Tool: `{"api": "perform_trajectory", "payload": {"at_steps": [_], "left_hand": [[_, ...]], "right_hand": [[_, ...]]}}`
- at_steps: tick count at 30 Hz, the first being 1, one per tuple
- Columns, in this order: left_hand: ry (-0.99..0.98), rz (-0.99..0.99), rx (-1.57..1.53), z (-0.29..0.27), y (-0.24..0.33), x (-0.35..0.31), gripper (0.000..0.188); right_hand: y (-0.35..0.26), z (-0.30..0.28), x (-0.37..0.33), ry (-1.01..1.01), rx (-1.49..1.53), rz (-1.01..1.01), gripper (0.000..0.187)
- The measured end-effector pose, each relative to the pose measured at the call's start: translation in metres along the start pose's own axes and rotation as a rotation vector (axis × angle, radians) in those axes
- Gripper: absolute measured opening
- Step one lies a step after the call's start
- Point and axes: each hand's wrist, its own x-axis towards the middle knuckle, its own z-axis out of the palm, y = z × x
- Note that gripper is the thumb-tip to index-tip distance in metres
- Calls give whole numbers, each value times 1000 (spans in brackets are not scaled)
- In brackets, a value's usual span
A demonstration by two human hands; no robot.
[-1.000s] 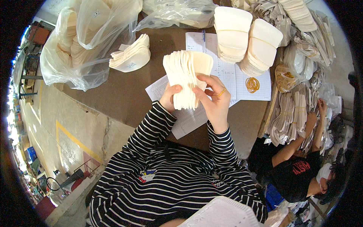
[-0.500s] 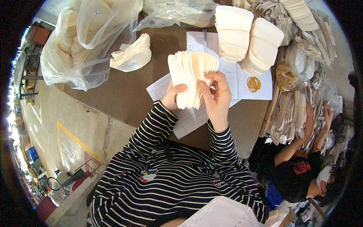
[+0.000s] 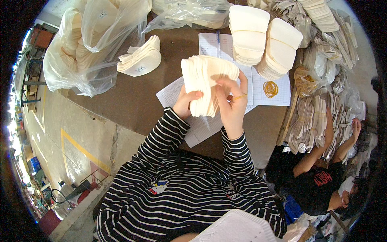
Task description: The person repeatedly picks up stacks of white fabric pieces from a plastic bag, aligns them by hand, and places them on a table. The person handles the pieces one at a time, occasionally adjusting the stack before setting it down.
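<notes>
A stack of thin cream insole-shaped pads (image 3: 201, 82) is held upright over the table, its layered edges toward me. My left hand (image 3: 184, 103) grips the stack's left side, thumb across the front; its other fingers are hidden behind. On the right side my right hand (image 3: 234, 107) is closed around the stack, with its thumb and fingers at the right-hand layers. A yellow rubber band (image 3: 240, 97) circles a finger of that hand. Under the stack lie printed paper sheets (image 3: 197, 131). A smaller loose pile of cream pads (image 3: 141, 58) lies to the left.
Two banded stacks of pads (image 3: 249, 24) stand back right, near loose rubber bands (image 3: 270, 89) and a blue pen (image 3: 218, 37). Clear plastic bags of pads (image 3: 100, 68) fill the back left. At right, a co-worker's hands (image 3: 330, 129) are among bundled grey-white pieces (image 3: 302, 125).
My right hand has shifted its fingers upward and around the stack's right edge. The stack's top has fanned slightly to the right. The co-worker's nearer hand has moved a little.
</notes>
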Motion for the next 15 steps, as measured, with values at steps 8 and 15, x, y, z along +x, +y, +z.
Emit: {"api": "perform_trajectory", "payload": {"at_steps": [8,15], "left_hand": [[-13,4,-13,0,0,1,71],[-9,-20,9,-3,-4,1,70]], "right_hand": [[-3,0,-1,-11,8,-7,18],[-6,3,-2,34,-222,-202,18]]}}
